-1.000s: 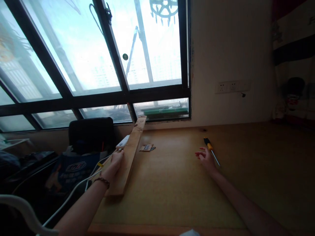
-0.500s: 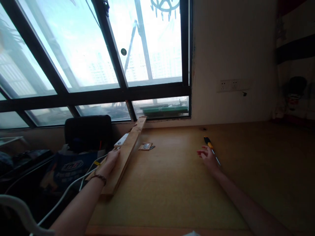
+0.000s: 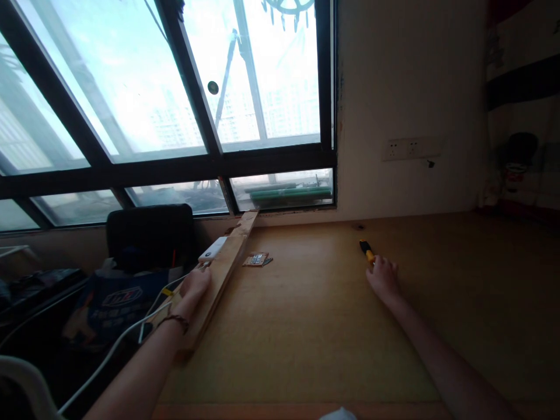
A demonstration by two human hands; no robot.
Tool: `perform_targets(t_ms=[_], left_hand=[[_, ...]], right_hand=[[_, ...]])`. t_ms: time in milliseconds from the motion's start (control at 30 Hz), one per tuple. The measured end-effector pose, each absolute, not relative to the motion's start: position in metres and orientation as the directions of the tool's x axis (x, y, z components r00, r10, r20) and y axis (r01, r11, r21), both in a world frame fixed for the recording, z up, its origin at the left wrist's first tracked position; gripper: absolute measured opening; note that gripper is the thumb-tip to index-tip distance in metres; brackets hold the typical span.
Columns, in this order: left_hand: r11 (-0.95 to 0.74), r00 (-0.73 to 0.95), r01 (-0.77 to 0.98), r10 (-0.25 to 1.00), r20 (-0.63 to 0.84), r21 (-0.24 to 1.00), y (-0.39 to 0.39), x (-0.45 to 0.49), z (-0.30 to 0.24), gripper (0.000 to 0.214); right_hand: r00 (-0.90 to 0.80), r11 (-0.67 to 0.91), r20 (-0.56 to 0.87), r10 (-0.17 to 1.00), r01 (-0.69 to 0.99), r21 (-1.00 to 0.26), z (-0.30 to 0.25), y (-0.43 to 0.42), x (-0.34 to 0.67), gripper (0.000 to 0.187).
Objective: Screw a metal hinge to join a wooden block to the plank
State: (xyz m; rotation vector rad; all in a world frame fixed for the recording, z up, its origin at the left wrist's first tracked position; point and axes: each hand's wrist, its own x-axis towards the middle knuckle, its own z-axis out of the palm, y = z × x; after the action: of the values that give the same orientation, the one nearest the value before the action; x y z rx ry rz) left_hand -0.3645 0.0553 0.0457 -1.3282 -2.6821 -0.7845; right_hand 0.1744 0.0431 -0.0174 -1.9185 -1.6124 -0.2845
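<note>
A long wooden board (image 3: 221, 274) lies along the left side of the table. My left hand (image 3: 195, 287) is closed at its left edge, fingers curled and partly hidden, beside the cable end of a white plastic box (image 3: 212, 249). A screwdriver (image 3: 366, 251) with a black and yellow handle lies on the right half of the table. My right hand (image 3: 384, 281) is closed around its lower handle, and the hand hides the shaft. Between the hands, nearer the board, sit small metal hardware pieces (image 3: 257, 259) on a brownish backing.
The wooden table (image 3: 301, 332) meets a wall with sockets (image 3: 402, 149) and a dark-framed window. Left of the table are a black chair (image 3: 149, 233), a blue bag (image 3: 122, 300) and a white cable (image 3: 118, 344). A striped cloth hangs at far right.
My right hand has moved right from beside the screwdriver and closed on it. My left hand stays at the board. The whole view has shifted slightly.
</note>
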Motion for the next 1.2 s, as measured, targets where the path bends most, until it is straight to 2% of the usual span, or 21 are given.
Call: perform_targets(t_ms=[67, 100, 133, 200, 300, 367, 433, 500, 600, 767, 867, 967, 1067, 1200], left_hand=[[0.48, -0.604, 0.795, 0.685, 0.407, 0.371, 0.056, -0.349, 0.045, 0.047], [0.427, -0.546, 0.838, 0.645, 0.535, 0.34, 0.055, -0.336, 0.045, 0.05], [0.322, -0.439, 0.898, 0.617, 0.653, 0.299, 0.053, -0.318, 0.044, 0.052], [0.064, -0.199, 0.977, 0.622, 0.758, 0.204, 0.044, -0.274, 0.042, 0.052], [-0.271, 0.135, 0.962, 0.613, 0.778, 0.047, 0.028, -0.196, 0.031, 0.049], [-0.412, 0.323, 0.909, 0.602, 0.73, -0.063, 0.019, -0.146, 0.022, 0.05], [-0.508, 0.478, 0.845, 0.571, 0.668, -0.17, 0.015, -0.108, 0.013, 0.051], [-0.539, 0.544, 0.809, 0.532, 0.649, -0.235, 0.016, -0.085, 0.007, 0.052], [-0.547, 0.566, 0.797, 0.528, 0.633, -0.256, 0.017, -0.079, 0.004, 0.046], [-0.581, 0.568, 0.799, 0.644, 0.513, -0.154, 0.009, -0.1, 0.01, 0.024], [-0.553, 0.499, 0.831, 0.7, 0.511, -0.055, 0.004, -0.104, 0.014, 0.019], [-0.465, 0.335, 0.877, 0.773, 0.538, 0.122, 0.005, -0.105, 0.013, 0.016], [-0.303, 0.11, 0.907, 0.84, 0.531, 0.291, 0.013, -0.111, 0.01, 0.014], [-0.065, -0.134, 0.916, 0.88, 0.456, 0.395, 0.026, -0.127, 0.008, 0.017]], right_hand=[[0.274, -0.177, 0.465, 0.842, 0.954, -0.242, -0.022, 0.043, 0.178, 0.027], [0.296, -0.213, 0.433, 0.852, 0.95, -0.229, -0.025, 0.044, 0.179, 0.025], [0.307, -0.232, 0.403, 0.862, 0.946, -0.225, -0.029, 0.045, 0.181, 0.021], [0.303, -0.229, 0.36, 0.882, 0.945, -0.233, -0.033, 0.046, 0.185, 0.017], [0.259, -0.171, 0.367, 0.893, 0.951, -0.256, -0.033, 0.049, 0.191, 0.024], [0.184, -0.064, 0.423, 0.887, 0.957, -0.281, -0.027, 0.049, 0.191, 0.026], [0.015, 0.144, 0.489, 0.872, 0.948, -0.285, -0.017, 0.045, 0.185, 0.028], [-0.204, 0.369, 0.525, 0.826, 0.901, -0.23, -0.006, 0.037, 0.172, 0.028], [-0.444, 0.55, 0.492, 0.749, 0.83, -0.088, 0.007, 0.02, 0.147, 0.025], [-0.559, 0.616, 0.456, 0.692, 0.787, 0.029, 0.01, 0.002, 0.122, 0.021], [-0.439, 0.557, 0.601, 0.668, 0.83, -0.012, 0.01, 0.006, 0.127, 0.022], [-0.196, 0.461, 0.754, 0.627, 0.874, -0.156, 0.008, 0.015, 0.141, 0.041], [-0.038, 0.412, 0.784, 0.619, 0.866, -0.284, 0.0, 0.025, 0.151, 0.047], [-0.027, 0.433, 0.75, 0.661, 0.829, -0.353, -0.015, 0.031, 0.151, 0.043]])
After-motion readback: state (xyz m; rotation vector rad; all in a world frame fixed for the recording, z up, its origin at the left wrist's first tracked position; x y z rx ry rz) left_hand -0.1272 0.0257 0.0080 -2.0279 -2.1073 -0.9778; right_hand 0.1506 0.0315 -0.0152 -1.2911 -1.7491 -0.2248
